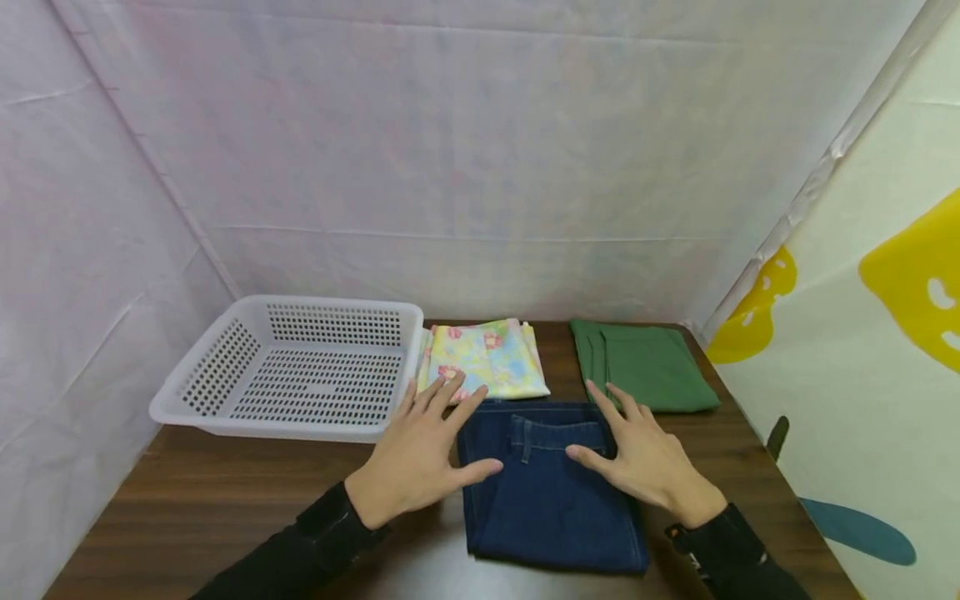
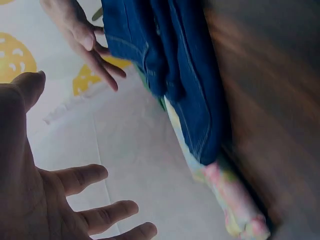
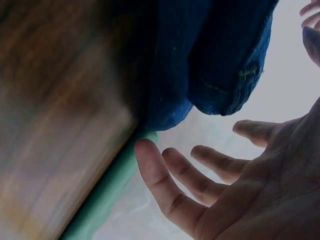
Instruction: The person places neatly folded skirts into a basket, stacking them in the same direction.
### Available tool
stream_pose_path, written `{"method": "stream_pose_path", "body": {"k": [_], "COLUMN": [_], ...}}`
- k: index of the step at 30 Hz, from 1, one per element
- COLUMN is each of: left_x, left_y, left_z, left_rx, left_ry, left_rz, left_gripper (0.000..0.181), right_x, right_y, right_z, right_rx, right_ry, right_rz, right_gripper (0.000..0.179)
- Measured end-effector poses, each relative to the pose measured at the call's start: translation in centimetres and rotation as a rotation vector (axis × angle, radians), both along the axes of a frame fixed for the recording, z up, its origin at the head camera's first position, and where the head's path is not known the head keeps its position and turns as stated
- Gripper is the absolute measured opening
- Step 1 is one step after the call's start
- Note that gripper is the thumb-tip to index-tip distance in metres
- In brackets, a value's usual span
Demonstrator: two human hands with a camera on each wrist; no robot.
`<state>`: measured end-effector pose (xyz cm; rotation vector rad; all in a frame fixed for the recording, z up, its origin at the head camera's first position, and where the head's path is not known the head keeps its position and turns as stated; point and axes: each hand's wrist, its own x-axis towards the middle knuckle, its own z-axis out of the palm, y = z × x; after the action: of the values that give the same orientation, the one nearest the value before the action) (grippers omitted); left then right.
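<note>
Folded dark blue jeans (image 1: 555, 508) lie on the wooden table in front of the person, the waistband with a belt loop on top. My left hand (image 1: 420, 454) hovers at their left edge, fingers spread and holding nothing. Over their right side is my right hand (image 1: 648, 458), also spread, with nothing in its grasp. Both wrist views show the palms apart from the denim (image 2: 195, 90); in the right wrist view the fingers (image 3: 195, 180) are beside the folded layers. Behind the jeans lie a folded floral cloth (image 1: 495, 354) and, to the right, a folded green cloth (image 1: 652, 367).
A white perforated plastic basket (image 1: 405, 333) stands at the back left, next to the floral cloth. Pale fabric walls (image 1: 465, 150) enclose the table (image 1: 247, 492) at the back and both sides. The right wall bears yellow printed shapes.
</note>
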<state>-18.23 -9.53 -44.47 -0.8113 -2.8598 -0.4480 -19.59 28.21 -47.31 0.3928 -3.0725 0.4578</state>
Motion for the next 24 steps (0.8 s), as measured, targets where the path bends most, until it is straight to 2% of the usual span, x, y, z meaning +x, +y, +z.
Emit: {"method": "stream_pose_path", "body": {"k": [5,9,13,16,20,24], "left_x": [0.4,0.6,0.7,0.8,0.9,1.0], "left_y": [1.3,2.1,2.4,2.6,2.8,3.1], "left_z": [-0.9,-1.7,-2.3,-2.9,-3.4,-3.6], "left_rx": [0.022,0.045,0.063,0.054,0.040,0.030], "left_ry": [-0.053,-0.124,-0.203,-0.232,-0.226,-0.237], "left_rz": [-0.042,-0.027,0.035,0.093,0.164,0.197], "left_gripper": [0.103,0.105,0.109,0.112,0.117,0.120], "right_x": [0.5,0.8,1.2,1.6,1.9,2.0], "right_y": [-0.2,-0.4,-0.7,-0.8,-0.8,-0.9], "right_z": [-0.3,-0.4,-0.5,-0.5,-0.3,-0.2], "right_rx": [0.006,-0.005,-0.006,0.005,0.031,0.049], "right_ry": [-0.025,-0.059,-0.086,-0.109,-0.149,-0.183], "right_rz": [-0.009,-0.008,-0.012,-0.026,-0.045,-0.075], "right_gripper": [0.112,0.113,0.121,0.133,0.144,0.147]}}
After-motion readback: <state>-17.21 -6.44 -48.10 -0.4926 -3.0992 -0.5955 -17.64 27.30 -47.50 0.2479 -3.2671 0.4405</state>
